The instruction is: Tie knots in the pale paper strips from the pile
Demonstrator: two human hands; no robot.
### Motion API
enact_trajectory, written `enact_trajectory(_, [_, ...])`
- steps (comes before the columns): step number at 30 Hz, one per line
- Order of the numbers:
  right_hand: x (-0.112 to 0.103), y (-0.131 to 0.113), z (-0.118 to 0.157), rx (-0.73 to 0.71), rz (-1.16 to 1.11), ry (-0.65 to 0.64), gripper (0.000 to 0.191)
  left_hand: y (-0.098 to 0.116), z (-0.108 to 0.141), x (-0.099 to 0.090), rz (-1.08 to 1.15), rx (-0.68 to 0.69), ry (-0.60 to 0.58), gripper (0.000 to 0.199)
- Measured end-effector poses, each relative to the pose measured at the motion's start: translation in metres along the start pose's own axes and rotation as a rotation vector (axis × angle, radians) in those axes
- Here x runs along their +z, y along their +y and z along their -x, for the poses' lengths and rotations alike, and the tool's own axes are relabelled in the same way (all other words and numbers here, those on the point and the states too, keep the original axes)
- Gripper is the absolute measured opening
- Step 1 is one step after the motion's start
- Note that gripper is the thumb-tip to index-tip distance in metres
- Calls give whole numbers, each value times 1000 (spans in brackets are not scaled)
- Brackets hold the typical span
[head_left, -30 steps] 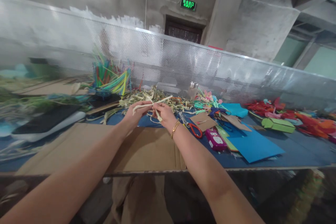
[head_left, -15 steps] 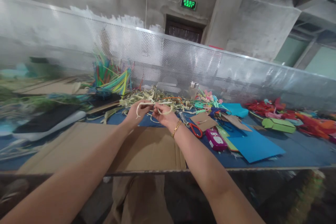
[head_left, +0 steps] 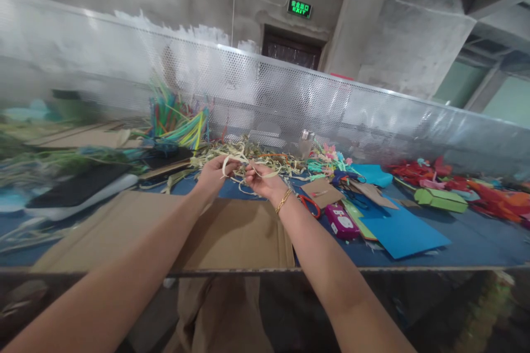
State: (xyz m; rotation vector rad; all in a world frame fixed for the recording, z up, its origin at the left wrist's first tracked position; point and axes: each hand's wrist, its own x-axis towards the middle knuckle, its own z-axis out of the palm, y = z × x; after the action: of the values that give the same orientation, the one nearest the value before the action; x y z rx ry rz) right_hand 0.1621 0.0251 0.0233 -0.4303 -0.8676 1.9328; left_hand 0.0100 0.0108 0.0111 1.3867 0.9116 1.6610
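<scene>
Close together above the far edge of a cardboard sheet point(head_left: 248, 237), both my hands hold a pale, cream-coloured strip point(head_left: 226, 165) that looks like straw or husk. My left hand point(head_left: 214, 175) pinches it, and part of the strip curls over its fingers. Fingers and thumb of my right hand point(head_left: 261, 181) are closed on the strip too, with a piece looping over toward the wrist. A gold chain bracelet is on the right wrist. Just behind the hands lies a tangled heap of similar pale strips point(head_left: 285, 164).
To the right are red-handled scissors point(head_left: 310, 205), a purple box point(head_left: 341, 222), blue sheets point(head_left: 408, 231) and a heap of red pieces point(head_left: 447, 174). A bundle of coloured pipe cleaners point(head_left: 178, 121) stands at back left. Behind the table runs a perforated metal panel point(head_left: 285, 88).
My hands have drawn slightly apart, the right one shifting a little rightward. The strip's end over my left hand now curls in a tighter loop.
</scene>
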Motion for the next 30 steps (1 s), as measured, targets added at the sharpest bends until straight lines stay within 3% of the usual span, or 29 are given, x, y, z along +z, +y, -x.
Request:
enact_trajectory(6, [-2, -7, 0, -34, -11, -9, 14, 3, 0, -4, -176, 62, 59, 21])
enact_trajectory(8, [-4, -4, -2, -76, 61, 22, 16, 7, 3, -2, -227, 92, 16, 27])
enact_trajectory(12, [-5, 5, -6, -120, 194, 30, 20, 15, 9, 5, -126, 26, -145, 46])
enact_trajectory(17, [-4, 9, -6, -110, 205, -3, 25, 8, 7, 6, -32, -30, -228, 38])
enact_trajectory(24, [-4, 7, -4, -121, 207, -5, 24, 0, 5, 4, 61, -106, -240, 29])
enact_trajectory(30, [-4, 8, -5, -106, 266, 86, 25, -2, 5, 4, -4, -84, -225, 35])
